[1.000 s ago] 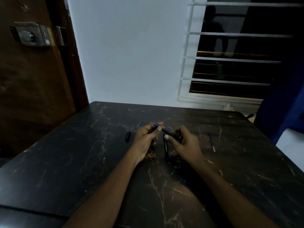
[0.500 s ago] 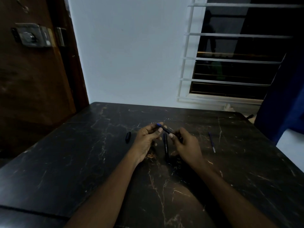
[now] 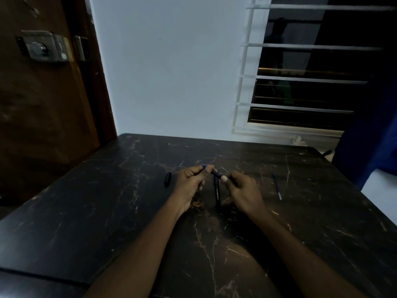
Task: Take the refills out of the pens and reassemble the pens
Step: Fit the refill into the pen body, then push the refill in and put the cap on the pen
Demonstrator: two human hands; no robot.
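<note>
Both hands hold one dark pen (image 3: 215, 173) a little above the middle of the black marble table (image 3: 107, 211). My left hand (image 3: 191, 181) pinches its blue-tipped far end between thumb and fingers. My right hand (image 3: 240, 190) grips the near end with thumb and curled fingers. A second black pen (image 3: 217, 195) with pale lettering lies on the table between my hands, pointing towards me. A loose thin refill (image 3: 276, 186) lies to the right of my right hand. A black pen cap (image 3: 167, 179) lies to the left of my left hand.
The table runs up to a white wall, with a barred window (image 3: 300, 78) at the back right. A brown wooden door with a metal lock (image 3: 43, 48) stands on the left. A blue cloth (image 3: 369, 136) hangs at the right edge.
My hands have drifted slightly apart along the held pen, so a little more of its barrel shows between them. The pen, refill and cap on the table have not moved.
</note>
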